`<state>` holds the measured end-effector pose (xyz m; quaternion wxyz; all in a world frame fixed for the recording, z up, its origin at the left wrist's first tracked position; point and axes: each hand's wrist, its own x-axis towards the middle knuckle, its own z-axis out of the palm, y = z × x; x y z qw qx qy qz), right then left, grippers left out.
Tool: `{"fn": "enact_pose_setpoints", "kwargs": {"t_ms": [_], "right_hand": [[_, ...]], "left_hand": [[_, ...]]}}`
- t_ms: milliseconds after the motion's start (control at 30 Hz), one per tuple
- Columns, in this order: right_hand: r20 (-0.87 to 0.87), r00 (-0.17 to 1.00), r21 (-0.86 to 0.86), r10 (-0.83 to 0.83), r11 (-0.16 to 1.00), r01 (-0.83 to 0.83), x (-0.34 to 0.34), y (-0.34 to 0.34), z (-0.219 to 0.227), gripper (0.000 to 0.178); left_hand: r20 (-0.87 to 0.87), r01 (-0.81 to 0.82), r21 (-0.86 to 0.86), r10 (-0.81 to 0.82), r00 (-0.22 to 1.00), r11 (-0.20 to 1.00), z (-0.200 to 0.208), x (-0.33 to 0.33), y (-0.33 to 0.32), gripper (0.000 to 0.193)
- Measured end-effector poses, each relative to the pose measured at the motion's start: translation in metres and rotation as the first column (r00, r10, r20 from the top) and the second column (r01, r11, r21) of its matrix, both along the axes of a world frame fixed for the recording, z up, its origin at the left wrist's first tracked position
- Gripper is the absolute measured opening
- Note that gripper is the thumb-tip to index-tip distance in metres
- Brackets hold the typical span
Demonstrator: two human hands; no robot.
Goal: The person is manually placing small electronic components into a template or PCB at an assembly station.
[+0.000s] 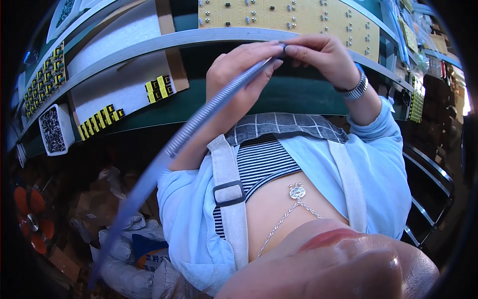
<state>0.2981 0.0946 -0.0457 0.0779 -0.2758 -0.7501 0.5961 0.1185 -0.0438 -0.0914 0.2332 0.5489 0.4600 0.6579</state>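
A long, clear bluish plastic tube [199,121] slants from the lower left up to my hands. A row of small, closely stacked parts shows inside its upper stretch. My left hand [244,70] closes round the tube near its upper end. At that end the thumb and fingers of my right hand [318,52] pinch together at a small dark piece [283,48]; whether it is a plug or one of the parts, I cannot tell. Both hands are close together above the bench's front, just beside the metal rail [224,35].
A tan circuit board panel [239,15] with small components lies beyond the rail. Yellow-and-black parts [102,121] rest on a white sheet [119,94] at left, near a white bin [59,142] of small metal pieces. An orange-bladed fan [32,219] and bags [127,274] are lower left; a chair [428,194] stands right.
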Motion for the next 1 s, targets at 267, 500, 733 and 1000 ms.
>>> {"fn": "enact_pose_setpoints", "kwargs": {"t_ms": [267,500,733,1000], "right_hand": [[-0.017,0.999,0.304,-0.031,0.952,0.034,-0.001,0.003,-0.018,0.03],[0.011,1.0,0.822,0.027,0.569,-0.024,-0.016,0.026,-0.043,0.03],[0.14,0.987,0.968,0.081,0.199,-0.153,-0.029,0.024,-0.038,0.023],[0.082,0.992,0.919,0.096,0.378,-0.112,-0.037,0.013,0.002,0.013]], "left_hand": [[0.366,0.16,-0.085,-0.118,0.923,0.983,-0.009,0.007,-0.011,0.029],[0.447,0.083,-0.23,0.03,0.894,0.97,-0.025,0.016,-0.012,0.032],[0.434,0.074,-0.246,0.042,0.9,0.967,-0.024,0.016,-0.014,0.032],[0.426,0.102,-0.258,0.018,0.904,0.961,-0.024,0.015,-0.013,0.031]]}}
